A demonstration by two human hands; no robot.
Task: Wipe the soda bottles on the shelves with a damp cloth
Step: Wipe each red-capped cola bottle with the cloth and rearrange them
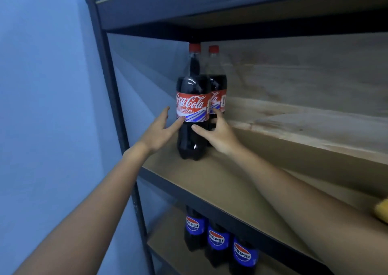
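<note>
Two bare hands reach for the front cola bottle (193,106) on the middle shelf (220,182) of a dark metal rack (109,75). The left hand (161,131) is spread, fingers straight and apart, its thumb tip touching the lower left edge of the bottle's red label; the other fingers stand clear to the left of the bottle. The right hand (220,136) is also spread, thumb laid against the dark body just under the label, with the fingers reaching round the bottle's right side, between it and a second cola bottle (218,85) standing just behind and to the right. Whether those fingers press on either bottle cannot be told; neither hand has closed round anything. Both bottles stand upright near the shelf's left end, filled with dark drink and topped with red caps. The front label reads "Coca-Cola" in white script, over smaller lettering too blurred to make out fully and a blue and white striped band; the rear label shows only the end of the same script. On the shelf below, three dark bottles (216,241) stand in a diagonal row, touching or nearly so, each with a blue label reading "PEPSI". A yellow object (382,211), cut off by the frame, sits at the right edge above the right forearm. A blue wall (42,85) runs left of the rack.
</note>
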